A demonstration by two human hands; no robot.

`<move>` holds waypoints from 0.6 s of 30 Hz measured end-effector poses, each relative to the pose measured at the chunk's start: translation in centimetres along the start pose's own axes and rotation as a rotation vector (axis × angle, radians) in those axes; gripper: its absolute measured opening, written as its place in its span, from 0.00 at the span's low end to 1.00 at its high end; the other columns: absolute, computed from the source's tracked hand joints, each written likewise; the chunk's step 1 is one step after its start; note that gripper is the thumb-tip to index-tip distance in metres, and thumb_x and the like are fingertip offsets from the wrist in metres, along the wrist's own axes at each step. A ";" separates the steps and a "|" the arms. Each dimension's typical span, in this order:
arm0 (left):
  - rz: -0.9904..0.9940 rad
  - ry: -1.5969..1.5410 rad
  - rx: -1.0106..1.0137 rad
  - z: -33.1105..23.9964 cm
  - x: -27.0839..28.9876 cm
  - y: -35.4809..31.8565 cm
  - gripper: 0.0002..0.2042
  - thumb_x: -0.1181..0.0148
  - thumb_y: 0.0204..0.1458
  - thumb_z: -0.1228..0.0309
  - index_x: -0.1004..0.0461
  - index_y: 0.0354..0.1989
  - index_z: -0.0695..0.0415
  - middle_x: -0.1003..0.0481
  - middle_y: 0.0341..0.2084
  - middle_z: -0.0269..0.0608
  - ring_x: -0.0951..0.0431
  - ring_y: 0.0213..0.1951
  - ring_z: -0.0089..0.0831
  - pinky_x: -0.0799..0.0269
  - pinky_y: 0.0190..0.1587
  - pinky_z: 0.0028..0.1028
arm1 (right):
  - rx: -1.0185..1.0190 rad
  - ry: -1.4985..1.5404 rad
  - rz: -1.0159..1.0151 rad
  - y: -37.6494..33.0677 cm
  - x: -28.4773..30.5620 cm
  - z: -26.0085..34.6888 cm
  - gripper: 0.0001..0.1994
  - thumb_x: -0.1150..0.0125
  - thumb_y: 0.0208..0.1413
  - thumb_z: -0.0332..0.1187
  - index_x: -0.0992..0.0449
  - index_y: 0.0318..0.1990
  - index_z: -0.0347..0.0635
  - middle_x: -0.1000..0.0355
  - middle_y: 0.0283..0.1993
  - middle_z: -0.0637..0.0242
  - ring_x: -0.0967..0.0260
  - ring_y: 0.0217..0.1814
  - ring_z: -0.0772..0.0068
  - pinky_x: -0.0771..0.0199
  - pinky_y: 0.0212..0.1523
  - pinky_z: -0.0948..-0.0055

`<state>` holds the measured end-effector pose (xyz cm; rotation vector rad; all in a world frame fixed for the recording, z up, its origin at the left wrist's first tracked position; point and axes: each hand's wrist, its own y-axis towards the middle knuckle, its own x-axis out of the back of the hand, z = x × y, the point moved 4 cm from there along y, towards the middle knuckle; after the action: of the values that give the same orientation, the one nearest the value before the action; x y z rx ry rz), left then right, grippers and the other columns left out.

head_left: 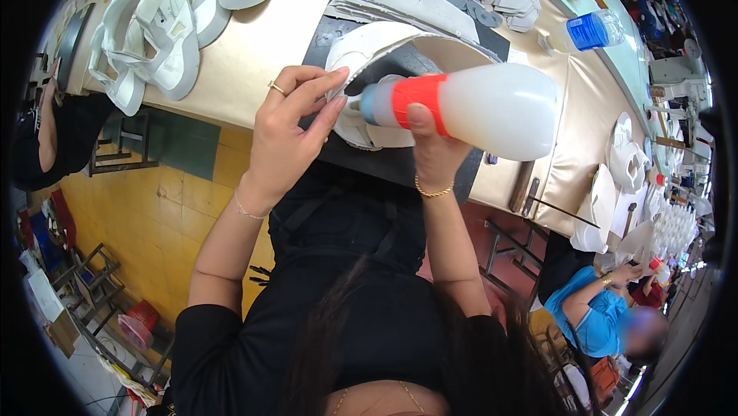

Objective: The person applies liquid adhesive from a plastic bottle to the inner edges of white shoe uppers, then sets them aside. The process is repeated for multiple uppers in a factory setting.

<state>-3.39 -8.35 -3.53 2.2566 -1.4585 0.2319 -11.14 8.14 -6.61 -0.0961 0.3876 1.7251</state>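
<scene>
My right hand (437, 149) is wrapped round a translucent white squeeze bottle (501, 106) with a red band and a bluish cap. The bottle lies tilted on its side, its narrow tip pointing left at the inner edge of a white shoe upper (370, 41). Between the thumb and fingers of my left hand (286, 122), the left edge of that upper is pinched, close to the bottle's tip. Whether the tip touches the material I cannot tell. The curved upper stands over a black work mat (317, 46), and the bottle hides part of its inside.
Finished-looking white shoe uppers (165, 39) stand at the far left. Stacked white cut pieces (407, 7) lie behind the mat. A blue-labelled water bottle (596, 30) is at the far right. A wooden-handled tool (525, 187) lies near the right table edge. A person in blue (592, 308) sits to the right.
</scene>
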 end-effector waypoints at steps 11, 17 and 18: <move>0.001 -0.036 -0.010 0.0 -0.2 0.1 0.15 0.44 0.51 0.83 0.26 0.48 0.61 0.32 0.40 0.39 0.29 0.35 0.19 0.27 0.30 0.16 | 0.166 -0.409 0.215 0.4 -0.3 -1.1 0.18 0.28 0.43 0.44 0.23 0.38 0.44 0.25 0.36 0.69 0.28 0.37 0.72 0.28 0.41 0.71; 0.017 -0.068 0.006 -0.1 -0.2 0.4 0.15 0.44 0.52 0.82 0.26 0.48 0.59 0.33 0.40 0.38 0.30 0.32 0.17 0.30 0.27 0.16 | 0.432 -0.829 0.436 1.2 0.0 0.0 0.20 0.28 0.41 0.48 0.22 0.39 0.46 0.24 0.36 0.69 0.27 0.37 0.69 0.28 0.43 0.65; 0.014 -0.067 -0.009 -0.1 -0.3 0.5 0.15 0.44 0.52 0.82 0.26 0.48 0.59 0.33 0.40 0.38 0.31 0.32 0.17 0.30 0.26 0.16 | 0.418 -0.798 0.389 1.3 0.3 0.2 0.21 0.28 0.41 0.48 0.22 0.39 0.45 0.24 0.36 0.69 0.27 0.37 0.69 0.28 0.43 0.66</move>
<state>-3.97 -8.28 -3.39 2.2678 -1.5066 0.1554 -12.43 8.32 -6.28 0.9972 0.1611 1.8592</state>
